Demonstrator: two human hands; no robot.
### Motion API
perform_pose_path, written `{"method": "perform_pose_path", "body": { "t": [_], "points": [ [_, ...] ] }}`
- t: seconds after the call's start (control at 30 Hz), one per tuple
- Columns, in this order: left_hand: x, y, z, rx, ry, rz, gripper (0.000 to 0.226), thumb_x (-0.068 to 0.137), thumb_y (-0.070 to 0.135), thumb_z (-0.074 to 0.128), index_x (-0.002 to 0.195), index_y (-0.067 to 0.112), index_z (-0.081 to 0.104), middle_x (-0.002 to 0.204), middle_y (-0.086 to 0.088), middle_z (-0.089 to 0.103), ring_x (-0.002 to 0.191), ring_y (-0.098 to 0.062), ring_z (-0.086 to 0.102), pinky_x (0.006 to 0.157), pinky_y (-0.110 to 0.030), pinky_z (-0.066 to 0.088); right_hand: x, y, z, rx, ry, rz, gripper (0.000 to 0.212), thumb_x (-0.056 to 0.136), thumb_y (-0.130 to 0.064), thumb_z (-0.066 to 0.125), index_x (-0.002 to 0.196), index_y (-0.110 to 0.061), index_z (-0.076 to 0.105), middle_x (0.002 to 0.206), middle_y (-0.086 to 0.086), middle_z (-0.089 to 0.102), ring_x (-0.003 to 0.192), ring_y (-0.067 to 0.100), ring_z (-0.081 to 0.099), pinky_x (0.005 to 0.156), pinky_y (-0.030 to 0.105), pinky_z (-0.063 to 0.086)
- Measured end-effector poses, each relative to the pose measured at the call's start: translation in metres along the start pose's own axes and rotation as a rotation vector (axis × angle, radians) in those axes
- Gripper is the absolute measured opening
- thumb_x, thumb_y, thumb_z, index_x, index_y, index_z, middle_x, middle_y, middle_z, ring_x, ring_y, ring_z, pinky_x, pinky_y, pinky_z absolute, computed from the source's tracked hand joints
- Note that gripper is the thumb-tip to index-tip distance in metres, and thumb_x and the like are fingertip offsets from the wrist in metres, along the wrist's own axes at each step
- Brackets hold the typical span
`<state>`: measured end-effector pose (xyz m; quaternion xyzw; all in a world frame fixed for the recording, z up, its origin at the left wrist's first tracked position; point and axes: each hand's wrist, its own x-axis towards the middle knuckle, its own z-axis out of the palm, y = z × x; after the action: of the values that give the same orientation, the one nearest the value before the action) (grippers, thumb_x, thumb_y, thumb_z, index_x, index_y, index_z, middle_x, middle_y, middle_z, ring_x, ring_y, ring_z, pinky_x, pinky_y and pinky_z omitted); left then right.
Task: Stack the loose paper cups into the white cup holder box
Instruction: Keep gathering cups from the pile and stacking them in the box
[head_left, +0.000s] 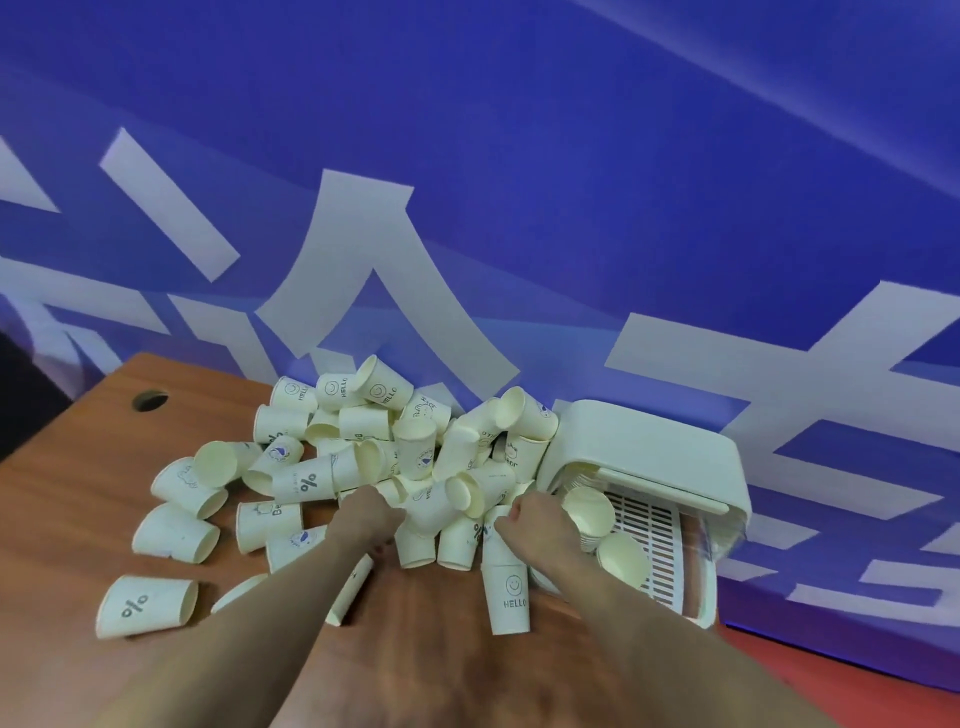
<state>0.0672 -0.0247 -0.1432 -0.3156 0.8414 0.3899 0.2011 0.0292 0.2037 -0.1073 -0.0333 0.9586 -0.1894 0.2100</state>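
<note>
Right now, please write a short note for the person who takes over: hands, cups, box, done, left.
Left hand: reaches into the cup pile; its grip is hidden.
Right hand: holds a short stack, with a HELLO cup lowest, beside the white cup holder box.
Box: at the right of the wooden table, open toward us, two nested stacks inside.
Left: most cups are still loose.

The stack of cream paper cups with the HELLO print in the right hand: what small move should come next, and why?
Probably carry it right, into the white plastic cup holder box. The right hand grips the top of the stack of cream paper cups, the box stands just beside it with its front open, and two nested stacks already lie inside on the slotted tray.
</note>
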Motion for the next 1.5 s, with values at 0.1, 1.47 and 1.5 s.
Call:
{"method": "perform_pose_path", "body": {
  "t": [0.1,1.47,1.5],
  "points": [
    [0.019,-0.004,0.001,-0.041,-0.032,-0.018,0.025,0.085,0.028,0.065,0.075,0.005,0.059,0.065,-0.009,0.069,0.047,-0.023,0.065,0.040,-0.021,0.042,0.015,-0.009,0.012,0.000,-0.003,-0.005,0.021,0.076,-0.038,0.052,0.070,-0.018,0.052,0.080,0.004,0.062,0.075,0.025,0.059,0.063,0.031,0.047],
    [-0.065,0.025,-0.009,0.016,-0.064,0.443,0.027,0.084,0.007,0.057,0.057,0.009,0.059,0.045,0.001,0.056,0.036,-0.013,0.050,0.043,-0.021,0.044,-0.062,0.039,-0.007,0.118,0.252,0.234,0.020,0.082,-0.034,0.053,0.075,-0.015,0.055,0.086,0.006,0.065,0.079,0.028,0.062,0.059,0.027,0.042],
    [-0.069,0.028,-0.006,0.040,-0.065,0.468,0.026,0.083,0.008,0.058,0.057,0.010,0.059,0.049,-0.001,0.058,0.037,-0.014,0.052,0.043,-0.023,0.044,-0.067,0.047,-0.011,0.134,0.254,0.260,0.020,0.081,-0.035,0.053,0.075,-0.016,0.056,0.087,0.005,0.065,0.081,0.028,0.063,0.061,0.027,0.043]
  ]
}}
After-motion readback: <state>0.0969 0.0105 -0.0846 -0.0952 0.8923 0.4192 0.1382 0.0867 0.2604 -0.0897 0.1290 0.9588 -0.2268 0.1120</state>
